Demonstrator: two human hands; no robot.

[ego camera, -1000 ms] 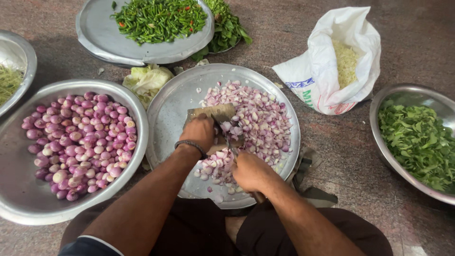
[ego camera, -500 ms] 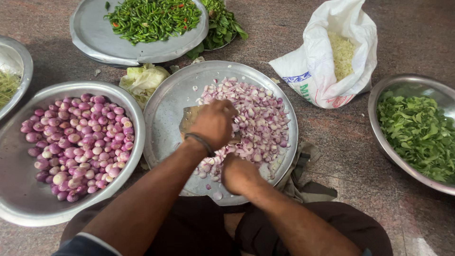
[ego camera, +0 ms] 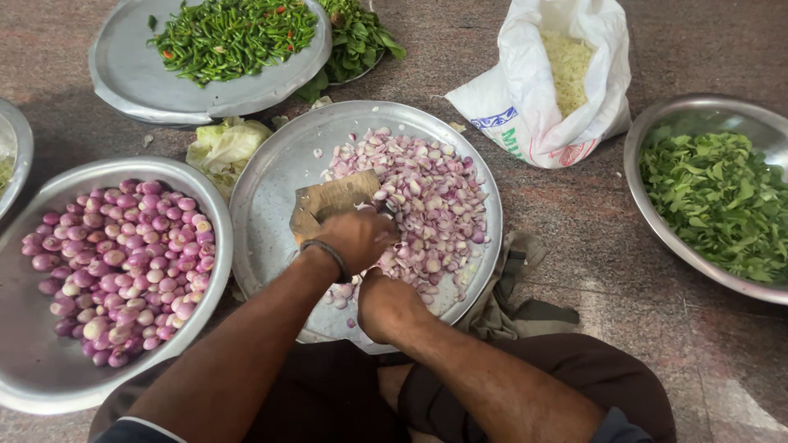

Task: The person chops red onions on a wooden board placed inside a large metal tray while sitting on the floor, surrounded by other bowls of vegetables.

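Observation:
A round steel plate (ego camera: 267,193) lies in front of me with a heap of chopped purple shallots (ego camera: 431,193). A small worn wooden board (ego camera: 332,195) sits on it. My left hand (ego camera: 357,238), a dark band on its wrist, is curled over the board's near edge and covers shallots there. My right hand (ego camera: 384,303) is a closed fist just below it, at the plate's near side. It grips the knife handle; the blade is hidden under my left hand.
A steel bowl (ego camera: 33,385) of whole peeled shallots (ego camera: 123,262) stands at left. Behind are a plate (ego camera: 131,78) of green chillies (ego camera: 230,29) and cabbage leaves (ego camera: 220,148). A white bag (ego camera: 533,98) and a bowl of green leaves (ego camera: 722,197) are at right. A cloth (ego camera: 513,308) lies beside my knee.
My left hand slid forward over the board, then came back toward me, hiding the knife blade. My right hand moved closer under it. The view shifted a little right.

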